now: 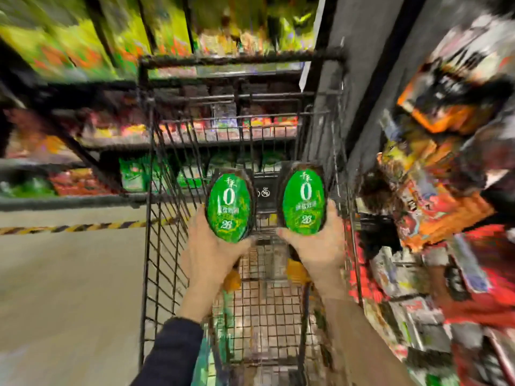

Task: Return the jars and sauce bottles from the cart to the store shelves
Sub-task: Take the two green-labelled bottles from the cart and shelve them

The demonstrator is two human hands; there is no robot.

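I hold two dark sauce bottles with green oval labels above the black wire cart (156, 246). My left hand (211, 254) grips the left bottle (229, 207) from below. The right bottle (303, 200) rests in my right hand (320, 246), fingers wrapped around its lower end. Both bottles lie tilted with labels facing up, side by side and apart. Orange-capped items (296, 270) show in the cart under my hands, partly hidden.
Shelves with blurred packaged goods run across the left and far side (111, 135). A dark pillar (328, 107) stands just right of the cart. More goods crowd the right shelf (432, 218). Grey floor with a yellow-black striped line (69, 228) lies at the left.
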